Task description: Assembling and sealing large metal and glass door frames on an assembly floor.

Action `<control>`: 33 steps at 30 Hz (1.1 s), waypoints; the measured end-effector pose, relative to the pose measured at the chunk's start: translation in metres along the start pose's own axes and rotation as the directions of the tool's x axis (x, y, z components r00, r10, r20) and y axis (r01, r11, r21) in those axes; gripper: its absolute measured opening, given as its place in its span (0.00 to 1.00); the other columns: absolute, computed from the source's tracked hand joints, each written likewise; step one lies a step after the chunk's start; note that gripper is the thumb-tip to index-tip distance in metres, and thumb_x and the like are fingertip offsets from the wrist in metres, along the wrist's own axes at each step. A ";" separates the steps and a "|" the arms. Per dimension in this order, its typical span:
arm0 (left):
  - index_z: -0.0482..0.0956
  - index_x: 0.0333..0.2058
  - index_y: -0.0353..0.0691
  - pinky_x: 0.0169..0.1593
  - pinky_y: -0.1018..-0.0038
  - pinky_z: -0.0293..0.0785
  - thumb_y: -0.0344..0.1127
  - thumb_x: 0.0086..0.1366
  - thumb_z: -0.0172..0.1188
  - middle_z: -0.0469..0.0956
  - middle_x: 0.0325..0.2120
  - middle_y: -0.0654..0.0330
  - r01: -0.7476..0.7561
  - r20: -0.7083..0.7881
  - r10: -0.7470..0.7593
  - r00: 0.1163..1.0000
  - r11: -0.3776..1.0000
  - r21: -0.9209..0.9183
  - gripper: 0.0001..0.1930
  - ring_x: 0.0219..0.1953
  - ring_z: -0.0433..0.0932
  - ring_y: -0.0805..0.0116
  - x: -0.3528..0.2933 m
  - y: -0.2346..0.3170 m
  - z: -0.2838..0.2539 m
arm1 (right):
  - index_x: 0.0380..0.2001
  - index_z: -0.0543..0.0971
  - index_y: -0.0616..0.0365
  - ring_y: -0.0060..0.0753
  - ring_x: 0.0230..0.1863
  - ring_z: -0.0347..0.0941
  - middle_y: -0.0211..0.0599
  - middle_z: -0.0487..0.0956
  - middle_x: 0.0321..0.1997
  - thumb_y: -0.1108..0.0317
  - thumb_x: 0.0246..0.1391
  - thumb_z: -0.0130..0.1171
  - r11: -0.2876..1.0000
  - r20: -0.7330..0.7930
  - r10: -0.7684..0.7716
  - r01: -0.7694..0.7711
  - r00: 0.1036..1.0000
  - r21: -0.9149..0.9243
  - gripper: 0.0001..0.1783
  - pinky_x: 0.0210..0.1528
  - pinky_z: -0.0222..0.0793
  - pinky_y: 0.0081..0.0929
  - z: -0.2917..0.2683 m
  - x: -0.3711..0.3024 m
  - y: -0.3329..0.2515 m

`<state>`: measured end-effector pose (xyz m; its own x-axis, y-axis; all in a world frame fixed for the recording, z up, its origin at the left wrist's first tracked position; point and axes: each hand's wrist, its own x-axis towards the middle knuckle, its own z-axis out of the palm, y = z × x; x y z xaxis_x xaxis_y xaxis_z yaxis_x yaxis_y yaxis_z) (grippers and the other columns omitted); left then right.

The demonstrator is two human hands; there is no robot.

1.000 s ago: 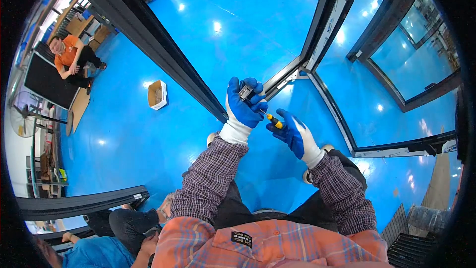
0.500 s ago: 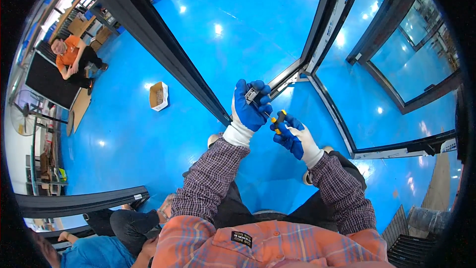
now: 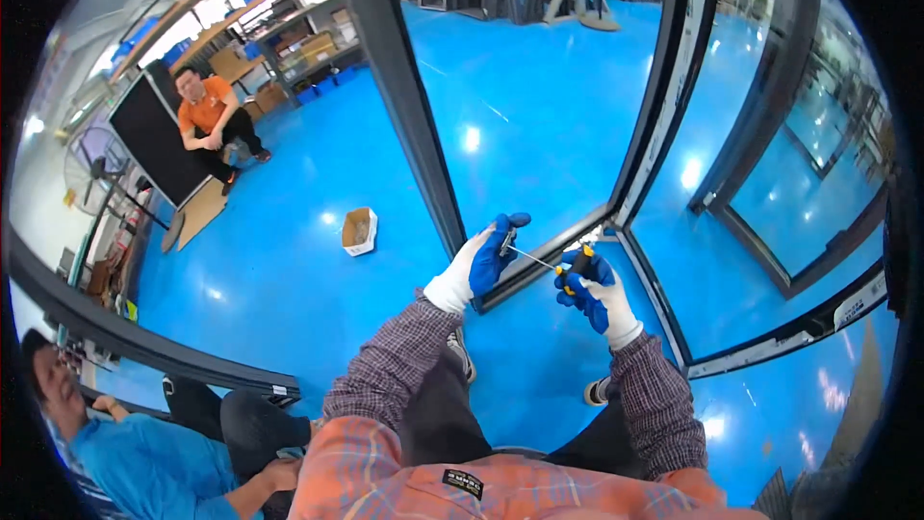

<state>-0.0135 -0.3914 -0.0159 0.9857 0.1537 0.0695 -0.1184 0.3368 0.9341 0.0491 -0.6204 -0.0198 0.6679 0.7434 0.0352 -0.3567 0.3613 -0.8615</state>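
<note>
My left hand (image 3: 489, 260), in a white glove with blue-coated fingers, is closed around a small metal fitting (image 3: 508, 244). Only part of the fitting shows between the fingers, so its exact kind is unclear. In a matching glove, my right hand (image 3: 599, 295) grips a screwdriver (image 3: 581, 264) by its black and yellow handle. The thin shaft points left and its tip reaches the fitting. Both hands are over the lower corner of a dark metal door or window frame (image 3: 406, 101), whose left upright runs just beyond my left hand.
On my right stands a hinged glazed sash (image 3: 658, 294) with dark edges. A small open carton (image 3: 360, 233) sits on the blue floor (image 3: 279, 231). One person in orange (image 3: 204, 114) squats at far left; another in blue (image 3: 159, 453) sits close at lower left, beside a dark bar (image 3: 173, 361).
My view has tilted up, showing more of the room. My left hand has turned, hiding more of the fitting, and the screwdriver's shaft now shows between my hands, which are slightly farther apart.
</note>
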 end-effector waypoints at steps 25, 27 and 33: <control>0.81 0.38 0.45 0.46 0.69 0.71 0.33 0.58 0.61 0.78 0.39 0.61 -0.425 0.236 -0.355 0.905 -0.781 0.457 0.08 0.41 0.75 0.63 0.033 0.226 0.055 | 0.48 0.72 0.59 0.39 0.37 0.74 0.41 0.75 0.42 0.71 0.38 0.69 0.429 0.349 -0.588 0.648 0.729 -0.630 0.30 0.43 0.71 0.30 0.117 0.049 -0.019; 0.81 0.37 0.46 0.46 0.69 0.71 0.33 0.58 0.61 0.78 0.39 0.61 -0.439 0.221 -0.380 0.898 -0.808 0.393 0.08 0.40 0.74 0.63 0.033 0.224 0.055 | 0.48 0.72 0.59 0.39 0.37 0.74 0.41 0.75 0.42 0.71 0.38 0.69 0.440 0.347 -0.581 0.642 0.737 -0.627 0.29 0.43 0.71 0.30 0.117 0.056 -0.015; 0.82 0.34 0.48 0.46 0.69 0.69 0.32 0.57 0.60 0.78 0.36 0.62 -0.462 0.205 -0.423 0.883 -0.860 0.215 0.06 0.37 0.74 0.65 0.020 0.225 0.050 | 0.47 0.73 0.60 0.38 0.38 0.74 0.42 0.76 0.41 0.71 0.38 0.69 0.497 0.360 -0.539 0.633 0.761 -0.594 0.28 0.42 0.71 0.30 0.122 0.063 -0.010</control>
<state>-0.0145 -0.3593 0.2130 0.9447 -0.1971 -0.2621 -0.3279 -0.5606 -0.7604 0.0146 -0.5083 0.0528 0.4660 0.5736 0.6737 0.6332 0.3156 -0.7067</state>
